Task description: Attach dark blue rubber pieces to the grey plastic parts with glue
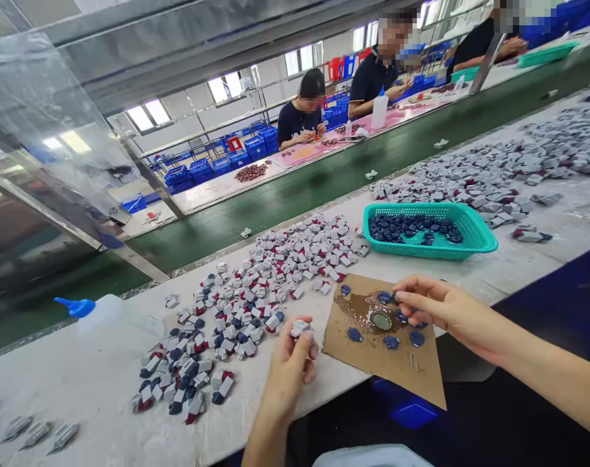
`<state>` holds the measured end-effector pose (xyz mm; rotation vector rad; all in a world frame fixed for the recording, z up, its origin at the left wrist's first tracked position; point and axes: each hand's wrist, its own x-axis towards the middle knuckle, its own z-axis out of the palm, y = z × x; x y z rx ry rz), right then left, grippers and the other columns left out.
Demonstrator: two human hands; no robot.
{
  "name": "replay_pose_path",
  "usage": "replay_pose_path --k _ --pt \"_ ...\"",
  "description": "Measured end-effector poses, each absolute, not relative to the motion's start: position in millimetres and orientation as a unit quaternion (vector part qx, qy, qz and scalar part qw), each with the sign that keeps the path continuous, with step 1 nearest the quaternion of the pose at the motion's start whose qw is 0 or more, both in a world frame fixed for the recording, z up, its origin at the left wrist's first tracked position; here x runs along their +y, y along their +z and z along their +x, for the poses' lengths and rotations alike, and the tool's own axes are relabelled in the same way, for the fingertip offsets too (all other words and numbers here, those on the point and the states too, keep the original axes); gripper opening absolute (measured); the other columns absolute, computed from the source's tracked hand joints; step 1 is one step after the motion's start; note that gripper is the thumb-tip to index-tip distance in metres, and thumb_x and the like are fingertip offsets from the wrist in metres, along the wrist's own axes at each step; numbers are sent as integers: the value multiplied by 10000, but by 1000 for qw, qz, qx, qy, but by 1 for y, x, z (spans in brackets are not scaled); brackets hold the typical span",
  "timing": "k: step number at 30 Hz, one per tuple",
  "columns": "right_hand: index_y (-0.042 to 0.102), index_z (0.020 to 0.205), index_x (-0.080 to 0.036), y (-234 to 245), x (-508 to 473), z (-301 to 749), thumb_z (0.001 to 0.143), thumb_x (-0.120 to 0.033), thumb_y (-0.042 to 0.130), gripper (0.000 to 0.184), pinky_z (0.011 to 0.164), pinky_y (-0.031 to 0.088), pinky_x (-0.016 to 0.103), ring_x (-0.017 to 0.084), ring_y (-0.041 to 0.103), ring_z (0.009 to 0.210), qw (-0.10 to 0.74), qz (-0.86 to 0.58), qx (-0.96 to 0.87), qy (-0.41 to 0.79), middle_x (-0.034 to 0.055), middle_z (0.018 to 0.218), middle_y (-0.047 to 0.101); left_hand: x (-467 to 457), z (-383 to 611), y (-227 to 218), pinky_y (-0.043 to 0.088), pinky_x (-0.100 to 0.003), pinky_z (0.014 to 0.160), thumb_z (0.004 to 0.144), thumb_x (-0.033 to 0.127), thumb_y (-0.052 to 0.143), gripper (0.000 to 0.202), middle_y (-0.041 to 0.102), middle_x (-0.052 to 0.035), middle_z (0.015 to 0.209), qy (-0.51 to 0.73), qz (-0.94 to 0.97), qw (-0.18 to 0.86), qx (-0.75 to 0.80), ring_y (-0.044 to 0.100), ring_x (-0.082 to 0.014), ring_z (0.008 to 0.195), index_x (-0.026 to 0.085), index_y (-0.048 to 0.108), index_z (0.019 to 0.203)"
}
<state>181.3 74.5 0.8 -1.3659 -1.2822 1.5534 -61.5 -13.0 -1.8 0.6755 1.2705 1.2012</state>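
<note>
My left hand is closed around a small white plastic part near the table's front edge. Over the right side of a cardboard sheet, my right hand has its thumb and fingers pinched together at a small dark blue part. Several more blue parts, such as one near the middle, lie on the cardboard. A wet brown patch surrounds a round bottle cap there. Left of the cardboard spreads a heap of white, red and blue parts.
A green basket holding dark blue parts stands behind the cardboard. To the left is a white bottle with a blue nozzle. A green conveyor belt runs behind, with co-workers seated beyond it. More white parts are heaped at right.
</note>
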Motion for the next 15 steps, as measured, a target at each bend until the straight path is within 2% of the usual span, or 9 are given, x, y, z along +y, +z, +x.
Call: replay_pose_path --k 2,4,7,11,13,15 --pt "580 907 -179 -5 73 180 602 -617 732 554 578 488 215 107 548 628 342 -532 -517 577 12 703 580 -14 -49 -10 256 -116 338 645 435 755 572 472 29 661 537 273 592 536 423 -88 562 153 562 1103" --pt "542 981 -194 -12 71 181 621 -632 709 591 584 497 227 121 567 649 343 -539 -532 556 17 749 594 -13 -41 -17 276 -111 328 625 421 791 600 513 16 707 564 253 586 524 451 -82 560 162 569 1120" --pt "506 1020 -197 -18 66 184 629 -598 719 599 609 518 261 146 590 688 335 -542 -549 541 28 805 601 -11 -36 -26 307 -100 330 603 392 822 513 574 0 737 593 230 581 509 483 -74 555 165 600 1007" --pt "620 1016 -175 -21 61 187 723 -539 672 471 634 531 271 136 589 683 283 -530 -584 546 57 845 623 -3 -36 -37 336 -101 319 589 394 835 460 620 -9 734 590 212 596 502 505 -72 524 159 597 906" --pt "660 1032 -201 -22 61 190 811 -513 584 390 588 529 245 119 586 670 269 -513 -646 497 65 919 630 1 -34 -37 343 -97 315 576 388 843 460 625 -4 719 593 198 600 500 510 -69 510 156 600 892" --pt "628 1126 -214 -23 62 192 878 -449 509 363 550 528 228 117 604 662 263 -496 -731 387 64 929 643 5 -29 -34 353 -88 321 585 362 842 434 637 -3 719 598 186 601 497 509 -60 505 151 611 885"
